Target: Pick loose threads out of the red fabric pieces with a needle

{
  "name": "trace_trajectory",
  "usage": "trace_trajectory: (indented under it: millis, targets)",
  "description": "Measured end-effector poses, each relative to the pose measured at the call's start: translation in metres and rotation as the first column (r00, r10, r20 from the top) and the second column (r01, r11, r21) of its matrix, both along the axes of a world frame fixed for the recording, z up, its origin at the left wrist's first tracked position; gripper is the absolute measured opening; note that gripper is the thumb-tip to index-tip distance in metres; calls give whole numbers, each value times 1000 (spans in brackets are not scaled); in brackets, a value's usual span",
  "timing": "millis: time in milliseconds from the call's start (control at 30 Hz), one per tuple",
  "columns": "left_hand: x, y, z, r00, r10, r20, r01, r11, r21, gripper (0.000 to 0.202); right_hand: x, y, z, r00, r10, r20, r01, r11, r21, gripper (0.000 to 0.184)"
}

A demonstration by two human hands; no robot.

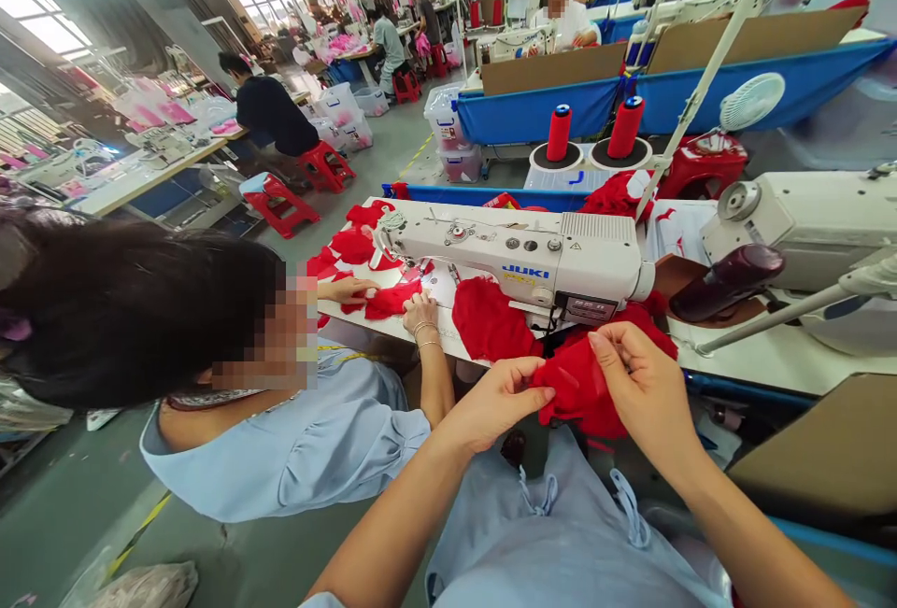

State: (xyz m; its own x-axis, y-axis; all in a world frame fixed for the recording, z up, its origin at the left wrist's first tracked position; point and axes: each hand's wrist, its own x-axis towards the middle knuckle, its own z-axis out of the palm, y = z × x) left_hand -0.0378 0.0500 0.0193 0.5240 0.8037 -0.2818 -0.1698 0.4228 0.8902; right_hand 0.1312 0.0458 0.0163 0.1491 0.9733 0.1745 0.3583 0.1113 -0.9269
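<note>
Our left hand (503,401) and right hand (641,382) pinch red cloth (571,382), probably steadying it, at the machine's (491,248) five o'clock.

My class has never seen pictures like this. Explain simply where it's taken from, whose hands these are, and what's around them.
A camera worn on someone's head took this single picture, looking forward and down. The wearer's own bare arms reach in from the bottom: the left hand and right hand pinch red cloth. Beyond them, a white sewing machine stands on a white table, where more red pieces lie. The other hands at the table belong to a neighbour in a light blue top.
</note>
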Motion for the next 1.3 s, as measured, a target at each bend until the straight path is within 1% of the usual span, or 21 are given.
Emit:
trace_trajectory:
  millis: [167, 233, 333, 400, 500, 633, 767, 867, 933, 967, 1000, 1133, 1200, 1300]
  targets:
    - [-3, -2, -1, 993, -74, 89, 82, 993, -89, 29, 0, 8, -5, 998, 58, 3, -58, 998, -27, 33]
    - [0, -4, -3, 993, -72, 93, 82, 990, -112, 30, -1, 10, -6, 997, 82, 9, -82, 996, -35, 30]
    - [5, -8, -5, 997, 17, 74, -5, 988, -151, 33, -2, 13, -6, 993, 115, 19, -114, 993, -42, 27]
    - [8, -12, -6, 994, 75, 74, -63, 986, -152, 34, -2, 16, -7, 992, 127, 19, -126, 991, -46, 26]
    - [8, -16, -4, 989, 114, 90, -103, 988, -115, 32, -2, 21, -12, 988, 157, -4, -157, 986, -53, 27]
    - [6, -22, -2, 982, 173, 79, -165, 981, -101, 27, -4, 25, -18, 977, 204, -68, -208, 977, -54, 28]
    - [6, -26, -2, 977, 195, 86, -188, 978, -86, 23, -5, 24, -20, 972, 208, -107, -214, 975, -52, 28]
    - [7, -26, -2, 969, 232, 80, -226, 971, -77, 23, -1, 21, -15, 986, 134, -103, -138, 990, -31, 20]
    - [8, -26, -3, 964, 256, 70, -251, 965, -72, 25, 4, 15, -8, 995, 56, -87, -57, 998, -9, 19]
    - [8, -26, -3, 962, 263, 66, -259, 964, -68, 26, 5, 10, -4, 996, 38, -79, -38, 999, -3, 18]
    - [8, -26, -3, 961, 269, 67, -265, 962, -62, 26, 5, 5, 2, 997, 42, -71, -42, 999, 0, 17]
    - [10, -27, -4, 956, 281, 79, -280, 960, -29, 26, -2, -14, 20, 978, 209, -20, -209, 977, -38, 14]
    - [11, -27, -4, 952, 296, 71, -297, 955, 5, 25, -8, -18, 22, 974, 225, -5, -225, 973, -57, 12]
    - [12, -29, -4, 951, 301, 65, -303, 953, 25, 25, -12, -19, 18, 975, 221, -36, -222, 974, -54, 17]
